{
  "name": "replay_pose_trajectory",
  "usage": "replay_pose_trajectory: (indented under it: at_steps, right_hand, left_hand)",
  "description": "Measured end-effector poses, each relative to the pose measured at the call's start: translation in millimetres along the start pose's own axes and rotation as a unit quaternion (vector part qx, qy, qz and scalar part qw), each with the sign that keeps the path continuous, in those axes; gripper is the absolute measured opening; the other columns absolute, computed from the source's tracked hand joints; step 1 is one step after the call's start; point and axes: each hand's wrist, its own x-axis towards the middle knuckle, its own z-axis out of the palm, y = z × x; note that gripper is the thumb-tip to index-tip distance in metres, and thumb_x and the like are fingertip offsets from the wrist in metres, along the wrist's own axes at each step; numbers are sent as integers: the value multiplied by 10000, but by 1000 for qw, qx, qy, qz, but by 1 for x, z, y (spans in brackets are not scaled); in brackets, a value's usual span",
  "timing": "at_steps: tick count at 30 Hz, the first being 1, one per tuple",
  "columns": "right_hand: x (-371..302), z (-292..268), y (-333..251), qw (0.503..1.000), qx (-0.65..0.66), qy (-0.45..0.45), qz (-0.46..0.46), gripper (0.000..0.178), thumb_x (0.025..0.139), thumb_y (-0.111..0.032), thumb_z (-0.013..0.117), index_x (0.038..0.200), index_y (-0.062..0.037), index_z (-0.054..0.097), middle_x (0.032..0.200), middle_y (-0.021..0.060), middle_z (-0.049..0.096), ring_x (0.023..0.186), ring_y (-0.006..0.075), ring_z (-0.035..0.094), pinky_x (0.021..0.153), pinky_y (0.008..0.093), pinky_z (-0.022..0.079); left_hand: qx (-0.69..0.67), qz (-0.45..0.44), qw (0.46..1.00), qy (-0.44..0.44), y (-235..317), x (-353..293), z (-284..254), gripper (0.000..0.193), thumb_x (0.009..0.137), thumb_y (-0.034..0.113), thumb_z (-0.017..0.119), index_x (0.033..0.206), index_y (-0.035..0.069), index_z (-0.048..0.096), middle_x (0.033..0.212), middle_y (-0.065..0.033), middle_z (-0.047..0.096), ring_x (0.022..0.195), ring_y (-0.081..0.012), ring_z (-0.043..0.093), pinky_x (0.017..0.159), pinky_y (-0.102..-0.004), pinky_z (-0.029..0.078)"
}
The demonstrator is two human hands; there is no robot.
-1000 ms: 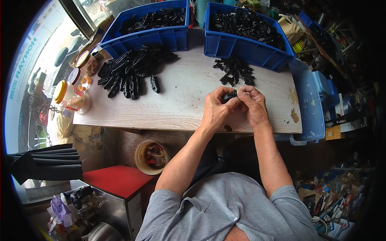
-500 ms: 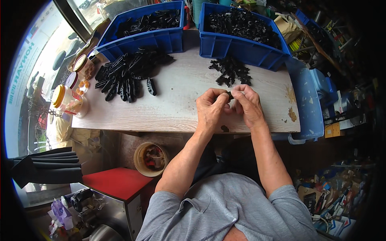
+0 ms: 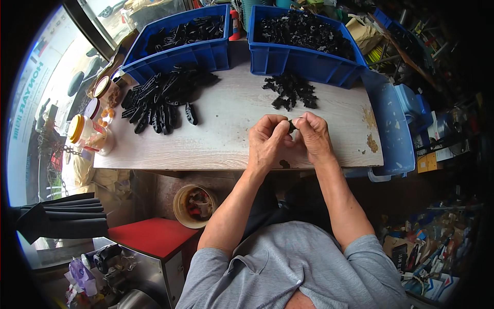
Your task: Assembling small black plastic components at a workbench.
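Note:
Above the front part of the table, my left hand (image 3: 267,138) and my right hand (image 3: 315,136) meet fingertip to fingertip. Pinched between them is a small black plastic part (image 3: 292,126), mostly covered by my fingers. Just beyond my hands lies a loose pile of small jagged black pieces (image 3: 292,91). Farther left, a heap of long black curved pieces (image 3: 159,100) is spread out, with a single long piece (image 3: 191,114) apart from it on the right.
Two blue bins hold black parts: the left bin (image 3: 180,55) long pieces, the right bin (image 3: 303,71) small ones. Lidded jars (image 3: 90,133) line the table's left edge. A bucket (image 3: 180,208) stands on the floor, and a blue tub (image 3: 393,134) sits beside the table's right edge.
The view has shifted slightly. Both hands stay together on the small black part, with the fingers a little repositioned, and more of its dark surface shows between them.

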Motion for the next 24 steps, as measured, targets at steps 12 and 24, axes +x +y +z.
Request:
replay_pose_trajectory:
  at_steps: [12, 24]
  right_hand:
    - [5, -110, -26, 932, 147, 324, 67, 320, 882, -362, 638, 788, -109, 467, 438, 3, 312, 476, 174, 472, 721, 548, 580]
    - [1, -109, -19, 950, 82, 295, 66, 253, 879, -305, 685, 907, -69, 597, 463, -14, 361, 465, 150, 511, 666, 453, 599]
  left_hand:
    - [676, 274, 683, 36, 8, 50, -13, 172, 799, 167, 695, 959, 106, 684, 946, -80, 668, 943, -301, 593, 798, -397, 502]
    - [690, 287, 665, -19, 0, 52, -16, 142, 758, 95, 657, 898, 94, 633, 885, -87, 639, 892, -301, 588, 747, -405, 506]
